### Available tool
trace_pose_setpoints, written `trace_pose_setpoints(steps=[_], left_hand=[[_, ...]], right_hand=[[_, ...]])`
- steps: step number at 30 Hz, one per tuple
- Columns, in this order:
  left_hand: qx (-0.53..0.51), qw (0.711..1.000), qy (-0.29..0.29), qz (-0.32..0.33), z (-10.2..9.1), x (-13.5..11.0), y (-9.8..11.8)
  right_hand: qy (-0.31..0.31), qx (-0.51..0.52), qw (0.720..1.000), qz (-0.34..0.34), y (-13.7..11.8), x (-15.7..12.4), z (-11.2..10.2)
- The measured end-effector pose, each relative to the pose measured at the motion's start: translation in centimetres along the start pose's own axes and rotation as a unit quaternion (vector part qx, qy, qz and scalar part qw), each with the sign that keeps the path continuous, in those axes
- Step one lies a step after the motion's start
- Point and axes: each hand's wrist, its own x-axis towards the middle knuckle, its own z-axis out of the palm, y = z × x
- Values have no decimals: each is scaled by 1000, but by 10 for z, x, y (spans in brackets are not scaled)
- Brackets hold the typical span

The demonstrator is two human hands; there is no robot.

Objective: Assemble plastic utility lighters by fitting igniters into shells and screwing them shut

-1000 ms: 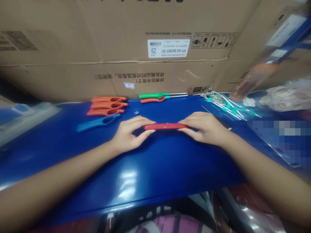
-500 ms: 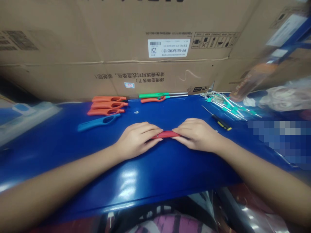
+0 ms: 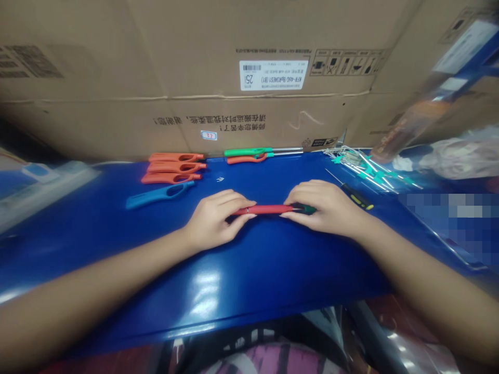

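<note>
Over the blue table, a red lighter handle lies level between my two hands. My left hand is closed on its left end, thumb and fingertips pinching it. My right hand is closed around the other end, where a dark green part shows between the fingers. The palms hide both tips of the handle. Behind my left hand sit several orange lighter handles and a blue lighter handle. Farther back lie a green lighter and an orange lighter with metal tubes.
A large cardboard box walls off the back of the table. At the right are a screwdriver, a pile of metal tubes with green pieces and a crumpled plastic bag. Small white bits lie near the middle.
My hands have drawn slightly apart, baring more of the red handle's middle. The dark green part by my right fingers now shows.
</note>
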Motion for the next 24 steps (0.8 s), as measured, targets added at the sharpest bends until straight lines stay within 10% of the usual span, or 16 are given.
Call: trace_pose_setpoints(steps=[7,12,16,18,24], left_hand=[[-114,971,-69,-199,-6,9,11],[-311,821,-148,-455,-10,18,20],[-410,743,-201,-489,-10,22,24],[-405,760,-215,-461,-9,22,26],[-141,974,-114,-135,-4,9,20]], right_hand=[[-17,-25,999,14,3,1,4],[-29,-4,1000,3,1,1,6],[-40,2,997,-65,-6,2,10],[-46,12,997,-66,-6,2,12],[-35,30,998,-42,3,1,12]])
